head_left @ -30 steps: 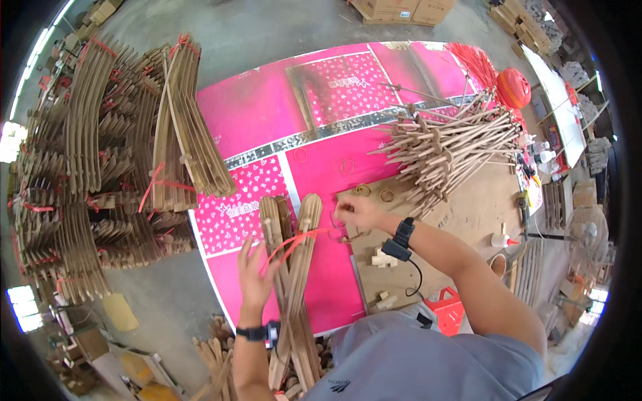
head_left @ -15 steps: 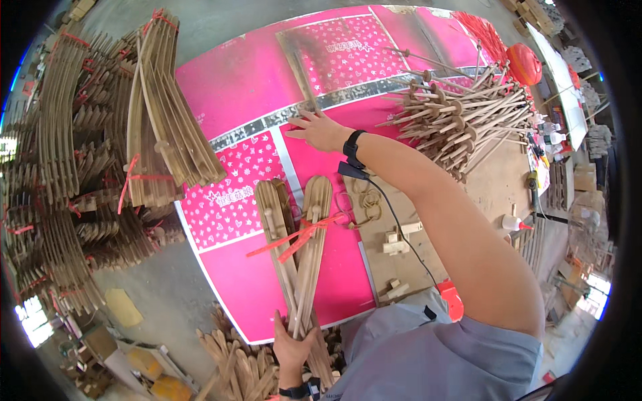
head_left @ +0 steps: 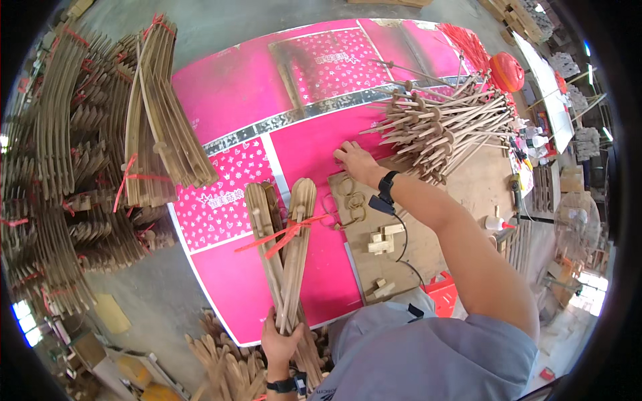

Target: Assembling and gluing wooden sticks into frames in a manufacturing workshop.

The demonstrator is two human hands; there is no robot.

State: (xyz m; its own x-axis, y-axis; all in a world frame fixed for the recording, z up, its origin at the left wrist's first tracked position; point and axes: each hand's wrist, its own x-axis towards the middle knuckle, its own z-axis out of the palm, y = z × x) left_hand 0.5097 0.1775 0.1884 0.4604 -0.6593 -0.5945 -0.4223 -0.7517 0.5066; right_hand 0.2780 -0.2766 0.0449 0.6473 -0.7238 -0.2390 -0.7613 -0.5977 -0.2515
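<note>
My left hand [head_left: 279, 344] is wrapped round the lower end of a bundle of wooden slats [head_left: 297, 260]. The slats have rounded ends, fan into two groups and carry a red tie [head_left: 284, 235]; their near ends pass my hand. My right hand [head_left: 358, 162] is low over the pink sheet, beside the far edge of a brown board [head_left: 374, 220]. Its fingers are curled in, and whatever they hold, if anything, is hidden. Close to it lie several thin rings [head_left: 352, 204] and a heap of wooden sticks with round discs [head_left: 441, 127].
Bundled curved slats [head_left: 160, 127] overhang the table's left edge, with tall stacks [head_left: 57, 127] beyond. Small wooden blocks [head_left: 381, 242] and a white glue bottle [head_left: 495, 223] sit on the board. A black cable [head_left: 403, 244] trails from my right wrist. More slats [head_left: 224, 361] stand below the near edge.
My right hand has moved right and nearer, from the dark strip to the board's far edge, and its spread fingers have curled. My left hand keeps hold of the slats. The view has shifted slightly.
</note>
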